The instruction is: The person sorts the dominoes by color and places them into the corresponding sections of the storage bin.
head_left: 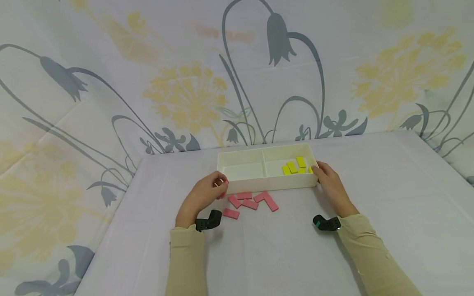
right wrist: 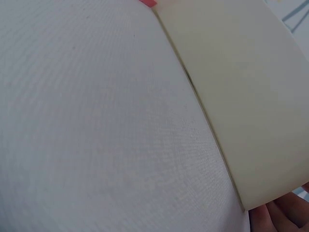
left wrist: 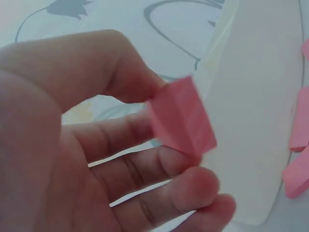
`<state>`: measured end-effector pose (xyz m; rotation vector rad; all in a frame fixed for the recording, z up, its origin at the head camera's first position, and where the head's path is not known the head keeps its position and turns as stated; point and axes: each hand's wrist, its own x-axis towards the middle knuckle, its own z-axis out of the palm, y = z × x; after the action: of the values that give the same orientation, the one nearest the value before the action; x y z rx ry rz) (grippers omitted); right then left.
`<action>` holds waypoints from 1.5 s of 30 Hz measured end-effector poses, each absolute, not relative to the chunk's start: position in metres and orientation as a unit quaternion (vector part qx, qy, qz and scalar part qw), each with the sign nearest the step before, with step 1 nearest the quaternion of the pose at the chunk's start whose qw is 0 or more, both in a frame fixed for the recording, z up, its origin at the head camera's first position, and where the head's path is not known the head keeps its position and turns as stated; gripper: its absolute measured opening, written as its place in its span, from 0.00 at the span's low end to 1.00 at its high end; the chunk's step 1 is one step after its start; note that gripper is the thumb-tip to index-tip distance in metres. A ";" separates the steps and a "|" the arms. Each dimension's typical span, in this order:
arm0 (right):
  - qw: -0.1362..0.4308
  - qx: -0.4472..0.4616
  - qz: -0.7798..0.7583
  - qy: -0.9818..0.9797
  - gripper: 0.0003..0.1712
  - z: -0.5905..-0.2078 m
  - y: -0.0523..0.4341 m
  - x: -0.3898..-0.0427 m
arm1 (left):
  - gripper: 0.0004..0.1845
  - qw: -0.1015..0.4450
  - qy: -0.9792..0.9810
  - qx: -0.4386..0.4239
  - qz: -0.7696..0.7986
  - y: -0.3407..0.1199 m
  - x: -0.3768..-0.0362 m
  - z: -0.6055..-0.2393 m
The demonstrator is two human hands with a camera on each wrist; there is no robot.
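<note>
A white divided tray (head_left: pixel 268 184) stands on the table near its back edge. Several yellow blocks (head_left: pixel 293 166) lie in its right compartment; the left compartment (head_left: pixel 242 170) shows no blocks. My left hand (head_left: pixel 207 193) pinches a pink block (left wrist: pixel 181 116) between thumb and fingers just beside the tray's front left corner (left wrist: pixel 251 121). My right hand (head_left: pixel 327 179) grips the tray's front right corner (right wrist: pixel 241 121). Several more pink blocks (head_left: pixel 252 201) lie loose on the cloth in front of the tray.
The table (head_left: pixel 389 205) is covered with a pale cloth. A flowered sheet (head_left: pixel 185 82) hangs behind it and to both sides. A small black camera mount sits on each wrist (head_left: pixel 208 220).
</note>
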<state>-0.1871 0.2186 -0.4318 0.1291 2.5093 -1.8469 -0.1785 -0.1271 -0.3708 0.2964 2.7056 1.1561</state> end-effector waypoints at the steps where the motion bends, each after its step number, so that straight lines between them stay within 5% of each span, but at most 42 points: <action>1: 0.012 0.042 -0.592 0.805 0.37 -0.432 0.218 -0.187 | 0.09 0.089 0.909 0.102 0.395 -0.126 -0.179 -0.371; 16: 0.019 0.043 -0.592 0.805 0.38 -0.433 0.219 -0.187 | 0.08 0.012 0.892 0.098 0.441 -0.114 -0.181 -0.375; 29: 0.018 0.042 -0.590 0.806 0.38 -0.434 0.221 -0.186 | 0.15 0.000 0.876 0.081 0.476 -0.106 -0.184 -0.381; 45: 0.018 0.041 -0.584 0.810 0.37 -0.434 0.220 -0.187 | 0.07 -0.062 0.874 0.093 0.472 -0.094 -0.185 -0.384</action>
<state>-0.1873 0.2196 -0.4338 0.1264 2.5169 -1.8157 -0.1854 -0.0940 -0.3840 0.3047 2.8605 1.5440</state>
